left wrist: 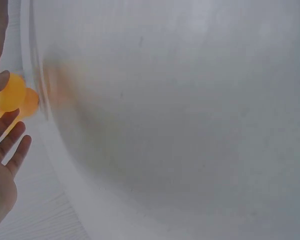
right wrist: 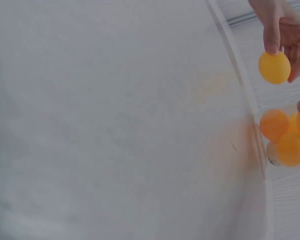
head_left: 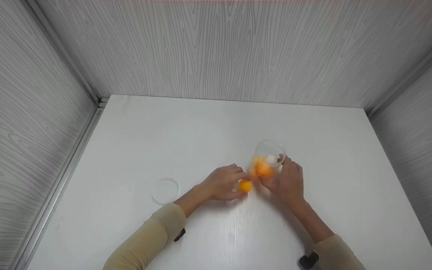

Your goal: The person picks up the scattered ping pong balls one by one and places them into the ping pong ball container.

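My left hand (head_left: 221, 182) pinches an orange ping-pong ball (head_left: 244, 185) between thumb and fingers, just left of a clear plastic tub (head_left: 266, 147). That ball (right wrist: 274, 67) shows below the left thumb in the right wrist view. My right hand (head_left: 289, 182) grips the tub from its right side, with the rim tilted away from me. Inside lie several orange balls (head_left: 264, 169) and a white ball (head_left: 271, 159). In the right wrist view a white ball (right wrist: 273, 153) with a dark print sits among the orange ones, partly covered.
A clear round lid (head_left: 166, 191) lies on the white table (head_left: 186, 131), left of the left forearm. Grey wood-grain panels (head_left: 216, 48) stand behind the table and at both sides. Dark wrist devices (head_left: 308, 260) sit under both sleeves.
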The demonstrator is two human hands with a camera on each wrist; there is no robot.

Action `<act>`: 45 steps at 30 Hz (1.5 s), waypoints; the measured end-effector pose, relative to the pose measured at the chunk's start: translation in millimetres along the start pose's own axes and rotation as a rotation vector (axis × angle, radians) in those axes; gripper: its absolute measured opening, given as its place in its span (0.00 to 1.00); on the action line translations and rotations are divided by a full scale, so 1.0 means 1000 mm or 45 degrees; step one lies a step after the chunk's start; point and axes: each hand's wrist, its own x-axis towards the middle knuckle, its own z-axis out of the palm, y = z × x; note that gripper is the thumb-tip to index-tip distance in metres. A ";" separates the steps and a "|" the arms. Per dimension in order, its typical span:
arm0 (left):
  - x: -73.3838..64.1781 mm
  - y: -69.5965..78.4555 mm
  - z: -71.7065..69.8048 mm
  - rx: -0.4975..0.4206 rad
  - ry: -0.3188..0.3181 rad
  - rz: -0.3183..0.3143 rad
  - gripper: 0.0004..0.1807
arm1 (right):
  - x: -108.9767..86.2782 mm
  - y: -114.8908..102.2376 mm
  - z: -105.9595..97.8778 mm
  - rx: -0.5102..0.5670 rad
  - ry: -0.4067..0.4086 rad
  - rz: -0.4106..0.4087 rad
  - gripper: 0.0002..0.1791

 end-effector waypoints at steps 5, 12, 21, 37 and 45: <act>0.001 0.000 -0.003 -0.025 0.031 0.006 0.19 | 0.000 -0.001 -0.001 -0.018 0.019 -0.058 0.47; 0.006 0.000 -0.009 -0.027 0.042 -0.015 0.18 | 0.001 -0.002 -0.001 -0.009 0.015 -0.018 0.48; 0.012 0.002 -0.021 -0.071 0.073 -0.035 0.18 | -0.001 -0.001 -0.002 -0.021 0.023 -0.067 0.48; 0.025 0.003 -0.050 -0.071 0.219 -0.030 0.18 | 0.000 -0.001 -0.002 -0.023 0.051 -0.131 0.47; 0.033 0.006 -0.063 -0.035 0.241 -0.005 0.18 | -0.001 0.000 -0.001 -0.042 0.044 -0.148 0.48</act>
